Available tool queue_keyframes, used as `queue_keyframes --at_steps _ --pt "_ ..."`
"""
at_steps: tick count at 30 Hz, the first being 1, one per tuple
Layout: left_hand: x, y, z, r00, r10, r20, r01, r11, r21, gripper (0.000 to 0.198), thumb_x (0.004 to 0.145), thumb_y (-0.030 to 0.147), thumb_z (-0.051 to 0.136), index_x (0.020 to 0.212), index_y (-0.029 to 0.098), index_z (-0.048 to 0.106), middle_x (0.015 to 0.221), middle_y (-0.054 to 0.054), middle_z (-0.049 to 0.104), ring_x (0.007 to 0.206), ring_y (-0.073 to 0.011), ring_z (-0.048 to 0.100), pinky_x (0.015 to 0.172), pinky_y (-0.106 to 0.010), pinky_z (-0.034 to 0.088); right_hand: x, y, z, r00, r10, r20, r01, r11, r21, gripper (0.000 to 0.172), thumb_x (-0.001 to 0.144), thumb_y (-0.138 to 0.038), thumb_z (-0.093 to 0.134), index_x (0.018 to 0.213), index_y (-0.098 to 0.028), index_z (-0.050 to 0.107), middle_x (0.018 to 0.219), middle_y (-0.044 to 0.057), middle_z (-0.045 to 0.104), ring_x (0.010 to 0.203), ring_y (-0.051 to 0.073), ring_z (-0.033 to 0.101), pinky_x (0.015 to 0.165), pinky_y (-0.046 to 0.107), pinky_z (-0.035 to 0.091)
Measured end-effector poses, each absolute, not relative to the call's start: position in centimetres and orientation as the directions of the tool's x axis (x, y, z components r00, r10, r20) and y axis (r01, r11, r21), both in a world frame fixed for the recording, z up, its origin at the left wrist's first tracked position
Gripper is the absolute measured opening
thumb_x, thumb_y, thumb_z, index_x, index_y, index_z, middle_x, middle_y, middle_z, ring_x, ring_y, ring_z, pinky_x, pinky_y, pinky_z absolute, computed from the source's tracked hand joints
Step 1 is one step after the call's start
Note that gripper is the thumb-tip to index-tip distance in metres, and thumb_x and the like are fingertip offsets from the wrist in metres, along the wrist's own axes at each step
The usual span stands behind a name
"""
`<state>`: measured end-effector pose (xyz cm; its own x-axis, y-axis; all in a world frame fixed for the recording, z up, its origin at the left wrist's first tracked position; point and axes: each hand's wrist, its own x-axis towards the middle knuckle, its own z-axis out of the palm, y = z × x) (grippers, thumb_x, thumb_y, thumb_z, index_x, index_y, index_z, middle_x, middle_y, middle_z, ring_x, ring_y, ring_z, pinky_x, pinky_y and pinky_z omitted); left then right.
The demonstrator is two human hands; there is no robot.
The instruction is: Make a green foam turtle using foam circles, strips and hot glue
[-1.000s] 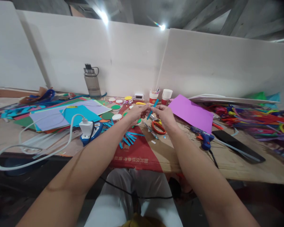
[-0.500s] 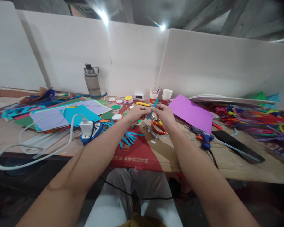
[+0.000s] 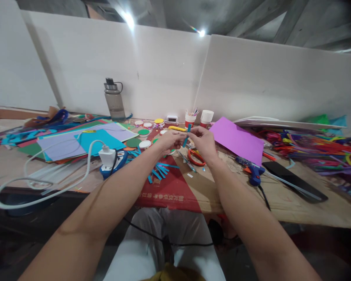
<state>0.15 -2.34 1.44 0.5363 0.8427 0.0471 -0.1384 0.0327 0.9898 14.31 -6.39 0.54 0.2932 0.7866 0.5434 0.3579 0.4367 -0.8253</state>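
A short blue paper strip (image 3: 188, 128) stands nearly upright between my hands, above the middle of the table. My left hand (image 3: 173, 141) pinches it from the left side. From the right, the thumb and fingers of my right hand (image 3: 203, 139) are closed on the same strip. Just below the hands lie orange-handled scissors (image 3: 196, 157) and a pen (image 3: 187, 161). Left of them a pile of cut blue paper strips (image 3: 159, 171) rests on the red part of the cardboard. The fingertips are small here and partly hide one another.
Coloured paper sheets (image 3: 60, 146) and a power strip (image 3: 113, 166) with a white cable lie left, with a bottle (image 3: 114, 101) behind. Paper cups (image 3: 206, 117) stand at the back. Right are a purple sheet (image 3: 238, 138), a blue glue gun (image 3: 254, 174) and a black phone (image 3: 294, 181).
The blue strip has turned from a slant to nearly upright and sits slightly lower. My right hand's fingers have shifted a little left and up around it.
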Motion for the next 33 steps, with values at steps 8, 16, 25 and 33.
queue_keyframes --at_steps 8,16,25,33 --pt "0.2 -2.8 2.0 0.546 0.838 0.017 -0.180 0.097 0.979 0.027 0.067 0.032 0.082 0.070 0.012 0.065 0.060 -0.002 0.062 0.049 -0.0054 0.049 0.046 -0.018 0.033 14.9 -6.6 0.6 0.124 0.649 0.751 0.587 0.562 -0.583 0.009 0.078 -0.021 0.066 0.083 -0.018 0.073 0.080 0.005 0.067 0.071 0.016 0.058 0.071 0.031 0.048" --pt "-0.1 -2.6 2.1 0.591 0.804 -0.061 -0.217 0.232 0.948 0.015 0.077 0.024 0.075 0.079 0.011 0.068 0.067 -0.004 0.068 0.055 -0.0083 0.059 0.051 -0.018 0.041 15.7 -6.4 0.3 -0.050 0.523 0.851 0.752 0.580 -0.313 0.018 0.086 -0.014 0.058 0.085 -0.022 0.075 0.085 0.006 0.065 0.082 0.019 0.061 0.076 0.033 0.050" --pt "-0.1 -2.1 1.9 0.627 0.770 -0.117 -0.223 0.321 0.920 0.033 0.088 0.044 0.065 0.081 0.012 0.065 0.065 -0.006 0.067 0.055 -0.0106 0.061 0.051 -0.020 0.043 16.1 -6.1 0.1 -0.153 0.484 0.862 0.848 0.512 -0.137 0.023 0.090 -0.015 0.054 0.085 -0.023 0.075 0.084 0.007 0.063 0.082 0.020 0.058 0.074 0.032 0.048" --pt "-0.1 -2.3 2.1 0.607 0.791 -0.076 -0.235 0.270 0.934 0.019 0.077 0.027 0.078 0.082 0.013 0.065 0.065 -0.003 0.066 0.056 -0.0093 0.061 0.051 -0.018 0.044 16.1 -6.2 0.2 -0.209 0.465 0.860 0.875 0.482 -0.048 0.024 0.091 -0.013 0.052 0.084 -0.022 0.073 0.088 0.008 0.064 0.085 0.021 0.055 0.078 0.034 0.047"
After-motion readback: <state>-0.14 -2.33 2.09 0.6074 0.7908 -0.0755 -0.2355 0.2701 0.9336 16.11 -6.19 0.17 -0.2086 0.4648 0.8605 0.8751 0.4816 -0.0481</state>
